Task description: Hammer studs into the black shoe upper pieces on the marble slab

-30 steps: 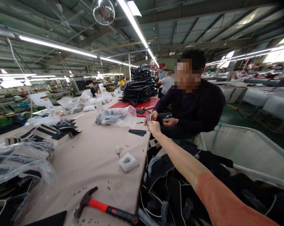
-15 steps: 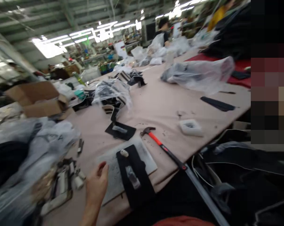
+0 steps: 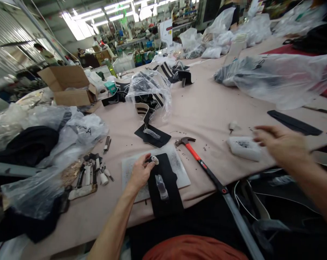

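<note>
My left hand [image 3: 142, 170] reaches over a white board [image 3: 183, 173], its thumb and fingertips closed at a small whitish roll [image 3: 154, 160] on top of a black flat piece [image 3: 167, 180]. A clear plastic-wrapped part [image 3: 161, 187] lies on that piece. Blurred by motion, my right hand [image 3: 284, 144] hovers beside a white tray [image 3: 244, 148] of small dark bits; whether its fingertips hold anything is hidden by the blur. Between the hands lies a hammer [image 3: 199, 160] with a red and black handle, its claw head on the pink-covered table [image 3: 201, 108].
Several hand tools [image 3: 90, 173] lie at the left near plastic bags [image 3: 79, 133] and an open cardboard box [image 3: 71, 97]. Striped straps under plastic [image 3: 149, 86] sit further back. A dark strip [image 3: 295, 122] is at the right. A person [image 3: 44, 54] stands far off at the left.
My left hand has moved right onto the whitish roll and its fingers have closed there. My right hand has come into view by the white tray. The camera view has shifted.
</note>
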`<state>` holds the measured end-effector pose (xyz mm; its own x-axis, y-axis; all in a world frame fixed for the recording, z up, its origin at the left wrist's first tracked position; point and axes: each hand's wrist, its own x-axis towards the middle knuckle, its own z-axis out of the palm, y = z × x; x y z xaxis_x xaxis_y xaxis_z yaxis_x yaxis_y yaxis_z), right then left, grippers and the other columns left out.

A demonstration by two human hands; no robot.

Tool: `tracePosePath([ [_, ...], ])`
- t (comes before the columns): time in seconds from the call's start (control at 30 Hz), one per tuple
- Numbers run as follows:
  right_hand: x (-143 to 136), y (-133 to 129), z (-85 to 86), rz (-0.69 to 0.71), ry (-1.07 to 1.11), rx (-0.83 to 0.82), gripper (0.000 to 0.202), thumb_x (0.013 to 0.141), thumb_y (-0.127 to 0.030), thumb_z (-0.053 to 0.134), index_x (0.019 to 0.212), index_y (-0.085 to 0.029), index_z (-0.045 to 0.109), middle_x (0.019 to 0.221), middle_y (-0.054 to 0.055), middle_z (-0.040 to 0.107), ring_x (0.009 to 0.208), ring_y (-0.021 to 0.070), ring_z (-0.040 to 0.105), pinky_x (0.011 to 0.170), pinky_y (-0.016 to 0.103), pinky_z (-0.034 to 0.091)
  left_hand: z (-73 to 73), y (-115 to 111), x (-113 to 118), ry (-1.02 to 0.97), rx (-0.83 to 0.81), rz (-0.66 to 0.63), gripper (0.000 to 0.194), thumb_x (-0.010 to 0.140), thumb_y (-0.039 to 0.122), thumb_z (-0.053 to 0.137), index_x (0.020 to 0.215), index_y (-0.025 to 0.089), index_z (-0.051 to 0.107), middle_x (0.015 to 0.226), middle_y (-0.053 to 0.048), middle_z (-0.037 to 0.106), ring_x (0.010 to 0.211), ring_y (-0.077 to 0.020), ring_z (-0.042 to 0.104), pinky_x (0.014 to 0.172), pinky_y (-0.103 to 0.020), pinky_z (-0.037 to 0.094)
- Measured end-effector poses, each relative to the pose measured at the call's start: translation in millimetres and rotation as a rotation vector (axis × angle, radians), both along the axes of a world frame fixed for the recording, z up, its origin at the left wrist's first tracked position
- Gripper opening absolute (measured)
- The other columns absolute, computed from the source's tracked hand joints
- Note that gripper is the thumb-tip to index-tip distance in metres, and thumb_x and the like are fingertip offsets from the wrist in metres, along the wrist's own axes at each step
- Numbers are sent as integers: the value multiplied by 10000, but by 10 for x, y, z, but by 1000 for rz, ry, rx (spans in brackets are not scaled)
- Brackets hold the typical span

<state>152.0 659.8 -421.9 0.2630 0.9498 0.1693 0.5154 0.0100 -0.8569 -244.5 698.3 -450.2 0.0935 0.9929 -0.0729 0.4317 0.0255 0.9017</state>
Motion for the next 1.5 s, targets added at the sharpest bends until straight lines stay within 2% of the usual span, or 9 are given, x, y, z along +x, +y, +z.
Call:
tracePosePath([
  [0.07,-449,-127,-18,58,-80,-6,325,822,-513,627,996,-245,687,914,105,711,810,263,671,727,421,547,-40,85,86,-13,-11,-94,396,815,321,638,1180,169,646,1166,-114,706,980,-247,703,927,-393,565],
  [0.13,-1090,-255,-93,383,-85,-66,400,844,-421,616,1178,-200,634,1071,109,685,790,210,650,769,394,548,-77,136,119,-14,7,-150,334,830,322,629,1128,178,669,1067,-93,740,925,-240,707,910,-388,559],
  [0.2,-1713,-345,-185,528,-126,-95,493,848,-390,634,1290,-182,570,1158,123,641,855,209,644,801,372,540,-117,156,112,-26,43,-168,287,843,319,622,1089,186,684,1008,-83,755,922,-243,706,911,-390,550],
  [0.37,-2459,-378,-407,490,-338,-190,572,871,-449,639,1355,-169,518,1149,133,631,960,277,654,802,384,517,-262,145,105,-57,107,-96,211,800,297,663,981,205,715,948,-62,765,897,-237,710,887,-382,553],
  [0.67,-2470,-376,-638,446,-322,-167,448,896,-361,563,1279,-132,605,1166,139,689,985,282,688,844,386,533,-495,237,182,-580,-47,447,410,690,506,732,865,153,618,782,-50,719,664,-186,701,597,-264,563],
  [1.0,-2411,-379,-664,393,-46,-114,444,835,-341,617,1253,-191,619,1197,94,697,1074,262,667,964,407,512,-447,-5,-148,-338,139,307,301,801,423,692,946,161,660,843,-64,746,773,-205,717,735,-293,566],
  [1.27,-2131,49,-370,51,227,-101,447,846,-555,611,1069,-175,683,689,27,662,646,191,640,652,310,510,-554,-19,-189,-451,118,377,418,774,524,739,945,153,647,808,-64,737,717,-195,711,679,-276,565],
  [1.4,-2057,171,-385,18,525,-173,505,827,-592,596,1103,-172,641,812,54,688,643,171,645,560,273,500,-586,-11,-192,-458,132,397,416,770,510,747,950,148,650,819,-70,739,724,-195,716,671,-269,568],
  [1.5,-2060,152,-497,94,857,-254,440,778,-491,601,1084,-176,620,946,81,702,804,215,699,669,332,569,-596,-6,-187,-455,160,411,386,780,481,742,952,148,650,828,-68,740,721,-188,713,676,-265,573],
])
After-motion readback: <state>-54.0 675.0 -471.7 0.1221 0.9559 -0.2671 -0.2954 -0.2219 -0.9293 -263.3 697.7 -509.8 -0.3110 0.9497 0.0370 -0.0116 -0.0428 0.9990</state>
